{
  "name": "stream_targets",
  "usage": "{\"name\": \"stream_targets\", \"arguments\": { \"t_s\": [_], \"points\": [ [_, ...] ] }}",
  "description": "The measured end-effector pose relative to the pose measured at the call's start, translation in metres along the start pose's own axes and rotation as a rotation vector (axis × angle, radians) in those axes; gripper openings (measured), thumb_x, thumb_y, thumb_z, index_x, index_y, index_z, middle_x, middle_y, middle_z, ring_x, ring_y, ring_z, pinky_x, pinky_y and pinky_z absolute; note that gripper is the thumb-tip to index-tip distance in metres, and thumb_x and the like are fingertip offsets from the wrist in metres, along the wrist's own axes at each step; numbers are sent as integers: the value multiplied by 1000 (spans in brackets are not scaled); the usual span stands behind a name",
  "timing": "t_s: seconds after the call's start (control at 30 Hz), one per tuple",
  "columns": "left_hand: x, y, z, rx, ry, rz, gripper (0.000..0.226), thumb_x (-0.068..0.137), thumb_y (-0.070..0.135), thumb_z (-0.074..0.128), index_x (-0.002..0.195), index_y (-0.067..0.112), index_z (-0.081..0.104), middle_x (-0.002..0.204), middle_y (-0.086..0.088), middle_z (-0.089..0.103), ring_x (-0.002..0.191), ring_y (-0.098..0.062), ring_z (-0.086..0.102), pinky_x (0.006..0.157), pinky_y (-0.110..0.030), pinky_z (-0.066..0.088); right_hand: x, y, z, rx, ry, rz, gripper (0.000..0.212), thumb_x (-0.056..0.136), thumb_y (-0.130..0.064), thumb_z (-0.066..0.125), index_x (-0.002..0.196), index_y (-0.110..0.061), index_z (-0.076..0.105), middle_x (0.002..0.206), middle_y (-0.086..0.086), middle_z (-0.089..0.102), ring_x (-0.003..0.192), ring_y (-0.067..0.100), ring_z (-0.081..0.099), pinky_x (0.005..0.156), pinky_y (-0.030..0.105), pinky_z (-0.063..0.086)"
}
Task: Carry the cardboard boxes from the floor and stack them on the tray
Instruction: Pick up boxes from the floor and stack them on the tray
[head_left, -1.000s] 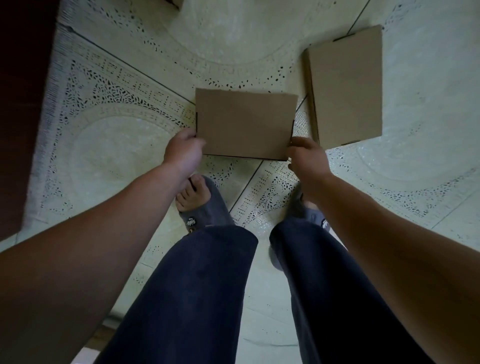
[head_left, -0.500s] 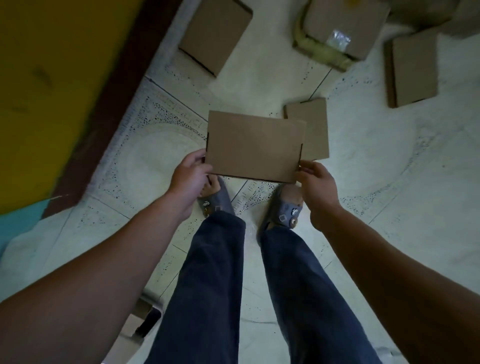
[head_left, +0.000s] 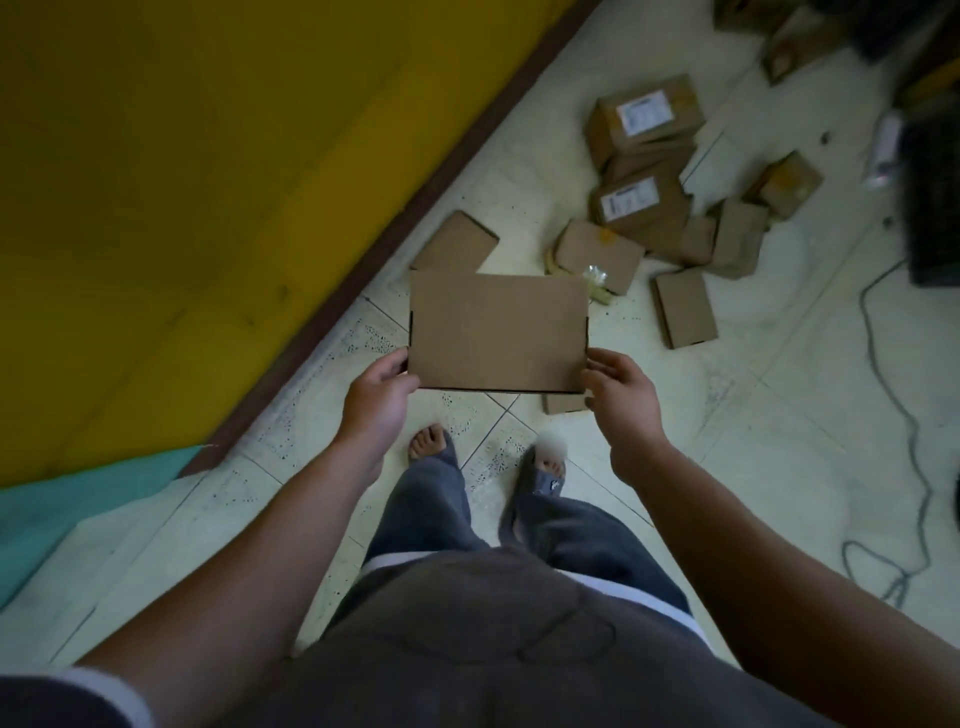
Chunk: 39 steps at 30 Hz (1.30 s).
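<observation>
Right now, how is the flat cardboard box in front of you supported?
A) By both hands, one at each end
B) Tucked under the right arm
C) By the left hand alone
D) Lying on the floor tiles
A: the left hand grips the near left corner of the flat cardboard box and the right hand grips its near right corner, holding it up over the floor.

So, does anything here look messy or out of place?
Yes: the loose boxes lie in a jumbled heap on the floor, some tilted against others, and a cable snakes across it. The box held by the left hand and right hand looks intact.
</observation>
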<state>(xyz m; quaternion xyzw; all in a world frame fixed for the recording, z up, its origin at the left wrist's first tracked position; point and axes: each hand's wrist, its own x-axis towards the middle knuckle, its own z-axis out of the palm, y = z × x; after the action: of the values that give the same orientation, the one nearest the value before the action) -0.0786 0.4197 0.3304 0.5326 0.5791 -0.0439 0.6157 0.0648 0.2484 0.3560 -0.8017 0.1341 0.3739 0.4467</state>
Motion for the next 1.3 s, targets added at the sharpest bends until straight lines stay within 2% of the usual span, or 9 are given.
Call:
{"name": "stream_targets", "arguments": {
  "t_s": [0.13,0.23,0.43,0.53,0.63,0.77,1.03,1.2,1.3],
  "points": [
    [-47,12,-24,-44,18,49,47,97,9,50,143,18,47,142,0,49,130,-17,46,107,-32,38,-44,-23,-8,8,-33,-60,27,94,-6,51,112,-25,58,103,-8,62,93,6,58,87,27,48],
    [-79,8,-30,-58,49,61,47,97,10,50,143,18,47,141,3,50,127,-16,48,107,-33,38,-67,-25,-18,-41,-77,-88,31,95,-10,51,122,-22,59,112,-6,61,103,13,57,92,31,48],
    [-159,-14,-25,-162,231,82,44,95,13,50,139,23,53,137,5,56,121,-15,52,98,-31,41,-95,-27,-42,-157,-251,-184,32,97,-11,51,127,-18,59,117,-1,62,109,18,56,96,36,47],
    [-201,-30,-10,-241,338,57,44,97,16,49,140,24,51,136,9,54,124,-16,51,105,-37,41,-106,-22,-53,-229,-346,-230,31,98,-13,50,127,-20,58,118,-3,62,113,18,55,105,41,44],
    [-247,-51,8,-343,427,12,41,99,14,47,139,23,51,128,6,55,115,-16,52,99,-33,43,-121,-15,-65,-289,-456,-276,25,98,-14,51,120,-21,62,112,-5,65,109,16,58,101,37,45],
    [-298,-88,18,-478,530,-47,45,99,13,47,143,21,45,141,-1,51,118,-18,51,97,-33,42,-145,-1,-70,-381,-587,-322,23,98,-13,52,114,-25,63,105,-8,64,100,12,58,96,34,47],
    [-381,-173,0,-715,692,-95,40,92,12,50,111,42,67,88,15,63,89,-16,52,82,-33,41,-216,44,-37,-545,-780,-419,22,92,-13,58,103,-28,68,108,-3,67,106,19,58,96,39,46],
    [-448,-252,-9,-926,838,-101,43,96,11,51,137,23,53,99,17,57,90,-9,52,88,-31,41,-288,108,-17,-651,-867,-483,22,92,-14,58,106,-28,68,107,-8,65,106,18,57,98,42,48],
    [-491,-304,-17,-1002,891,-109,45,97,11,51,140,20,50,124,6,55,110,-16,50,98,-33,41,-335,154,-4,-714,-908,-534,23,94,-15,55,111,-26,65,99,-15,60,102,17,57,97,42,49]
  ]
}}
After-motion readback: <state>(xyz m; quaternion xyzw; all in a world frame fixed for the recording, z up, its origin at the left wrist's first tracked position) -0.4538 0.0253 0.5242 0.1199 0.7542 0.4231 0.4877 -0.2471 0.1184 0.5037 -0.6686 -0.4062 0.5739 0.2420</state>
